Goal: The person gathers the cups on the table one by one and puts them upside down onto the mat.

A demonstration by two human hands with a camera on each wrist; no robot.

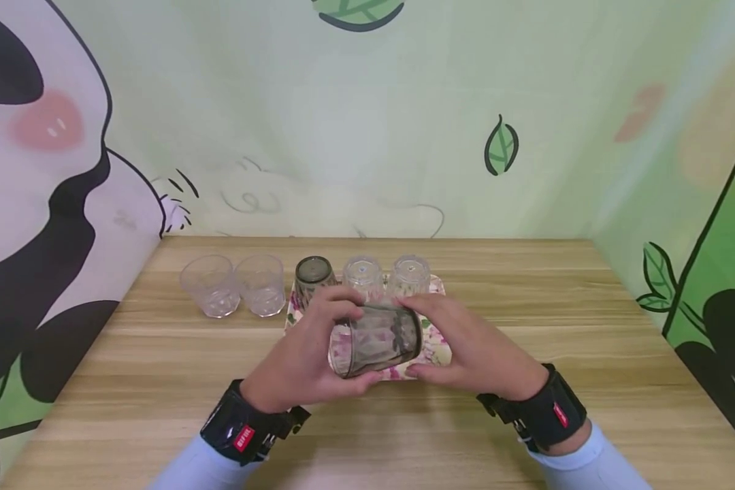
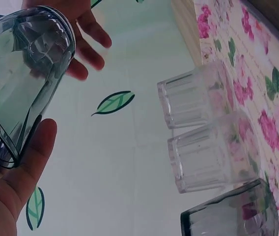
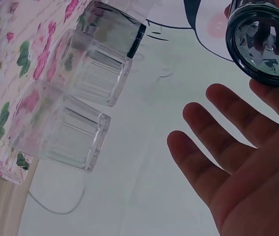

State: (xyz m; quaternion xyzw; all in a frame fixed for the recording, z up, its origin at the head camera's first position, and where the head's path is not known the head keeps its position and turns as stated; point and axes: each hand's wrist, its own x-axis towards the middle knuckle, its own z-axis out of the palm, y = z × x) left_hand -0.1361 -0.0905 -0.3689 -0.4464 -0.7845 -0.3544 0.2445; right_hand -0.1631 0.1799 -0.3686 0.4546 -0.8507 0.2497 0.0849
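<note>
A smoky grey glass tumbler lies sideways in the air over a floral tray, its mouth toward the left and its base toward the right. My left hand grips it near the mouth, thumb below and fingers above. At the base end is my right hand; in the right wrist view its fingers are spread and fairly straight, with the index fingertip right at the base. Behind, upside down on the tray, stand another smoky grey tumbler and two clear tumblers in a row.
Left of the tray, two clear glasses stand upright side by side on the wooden table. A printed cloth wall with leaves and a panda rises behind the table and along its sides. Both wrists wear black straps.
</note>
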